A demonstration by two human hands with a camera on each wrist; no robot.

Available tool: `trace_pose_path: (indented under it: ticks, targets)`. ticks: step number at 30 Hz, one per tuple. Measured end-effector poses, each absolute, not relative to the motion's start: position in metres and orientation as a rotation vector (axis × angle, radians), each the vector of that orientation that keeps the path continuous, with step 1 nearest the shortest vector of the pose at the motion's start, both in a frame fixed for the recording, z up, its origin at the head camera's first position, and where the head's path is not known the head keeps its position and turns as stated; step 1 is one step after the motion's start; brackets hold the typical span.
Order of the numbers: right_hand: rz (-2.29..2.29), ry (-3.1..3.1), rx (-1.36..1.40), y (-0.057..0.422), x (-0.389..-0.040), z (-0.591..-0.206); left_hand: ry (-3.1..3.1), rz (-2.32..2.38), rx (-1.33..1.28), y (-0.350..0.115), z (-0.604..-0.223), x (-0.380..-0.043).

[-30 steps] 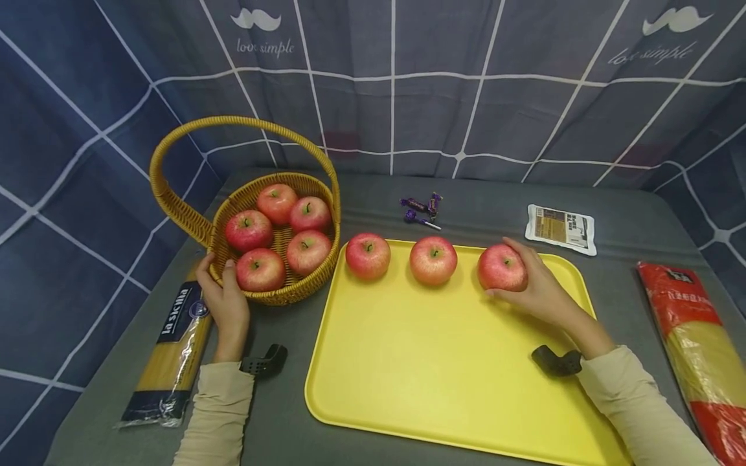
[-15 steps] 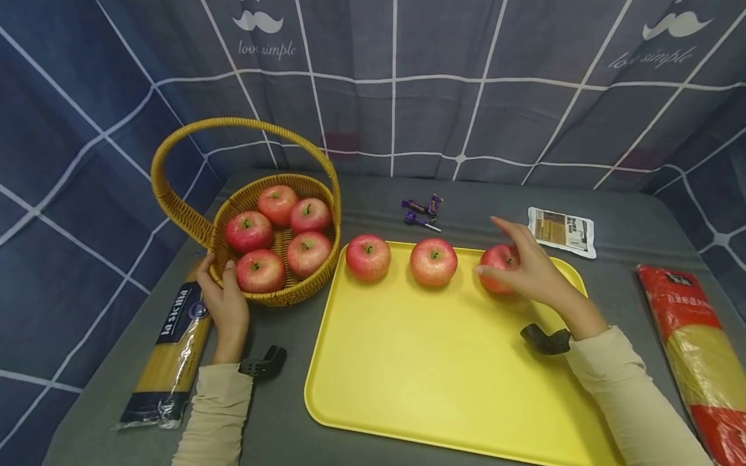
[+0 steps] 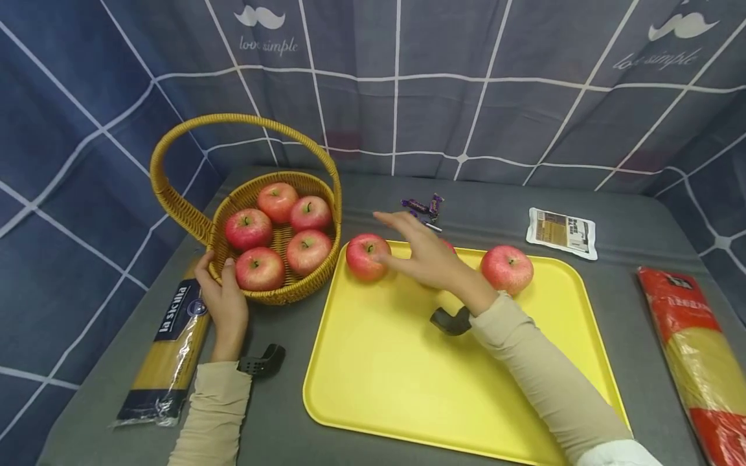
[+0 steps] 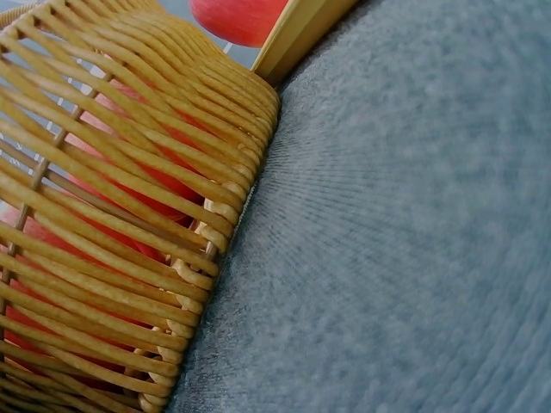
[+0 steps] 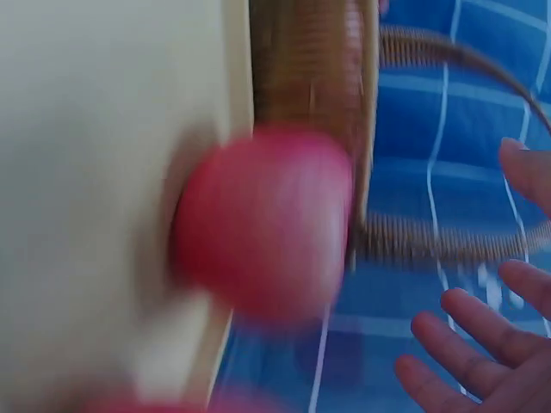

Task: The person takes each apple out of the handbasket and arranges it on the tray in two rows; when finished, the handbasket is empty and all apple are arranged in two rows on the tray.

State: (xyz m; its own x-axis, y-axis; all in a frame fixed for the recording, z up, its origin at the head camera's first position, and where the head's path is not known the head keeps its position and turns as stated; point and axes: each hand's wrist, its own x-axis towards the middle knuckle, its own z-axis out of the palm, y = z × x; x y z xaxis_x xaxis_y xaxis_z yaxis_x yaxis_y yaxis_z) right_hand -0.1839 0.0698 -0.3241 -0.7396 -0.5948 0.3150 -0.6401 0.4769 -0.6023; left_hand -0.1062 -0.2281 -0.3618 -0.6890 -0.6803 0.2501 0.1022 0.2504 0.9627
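Note:
My left hand (image 3: pixel 227 310) grips the near-left rim of a wicker basket (image 3: pixel 297 288), thumb over the edge and fingers around the outside. Several red apples (image 3: pixel 260 268) lie in the basket. The left wrist view shows the basket's woven side (image 4: pixel 129 172) close up. Above the yellow tray (image 3: pixel 373 362), my right hand (image 3: pixel 428 255) is spread and empty, its fingertips close to the leftmost apple (image 3: pixel 368 257) on the tray. This hand mostly covers the middle apple (image 3: pixel 449 246). Farther right on the tray sits a third apple (image 3: pixel 507 269).
Purple-wrapped candies (image 3: pixel 434 204) and a partly hidden lollipop lie behind the tray. A white pouch (image 3: pixel 561 233) is at the back right. A red noodle packet (image 3: pixel 693 349) lies right of the tray, and a spaghetti packet (image 3: pixel 169 349) left of the basket.
My right hand has let go of the rightmost apple, which stays on the tray. It has moved left, over the middle apple towards the leftmost one. My left hand keeps its grip on the basket.

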Motion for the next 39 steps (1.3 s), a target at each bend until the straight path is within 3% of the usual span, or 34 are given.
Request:
trace_pose_path:
  ticks: [8,16,24,39]
  targets:
    - [1.007,-2.601,1.323,-0.024,-0.184,-0.328,-1.884,-1.484,0.529,-0.229,-0.362,-0.108]
    - [0.573,-2.903,1.209,-0.084,-0.199,-0.324,-1.884,-1.489,0.527,-0.226,-0.356,-0.105]
    - [0.624,-3.123,1.163,-0.091,-0.209,-0.324,-1.885,-1.486,0.526,-0.225,-0.355,-0.105]
    - [1.537,-2.557,1.238,-0.054,-0.201,-0.316,-1.884,-1.471,0.543,-0.246,-0.383,-0.117]
